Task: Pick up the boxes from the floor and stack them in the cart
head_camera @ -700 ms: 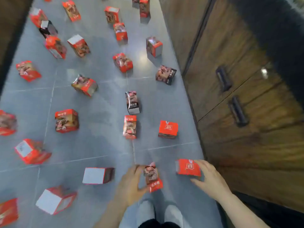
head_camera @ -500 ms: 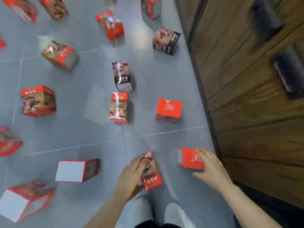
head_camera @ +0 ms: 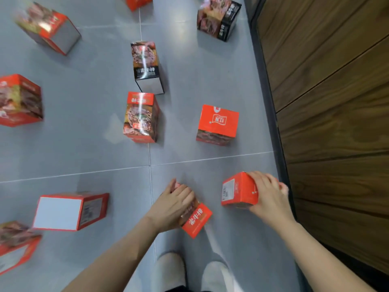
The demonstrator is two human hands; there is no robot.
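The left hand covers most of the tilted red box it grips, so only the lower lettered end shows below the curled fingers. The right hand wraps over the far side of a second red box; its barcode face sticks out left of the fingers, and the fingertips behind are hidden. Whether either box touches the grey tiled floor is unclear. Beyond the fingers stand a red-topped box and a food-picture box. Boxes at the left edge are cut off and blurred.
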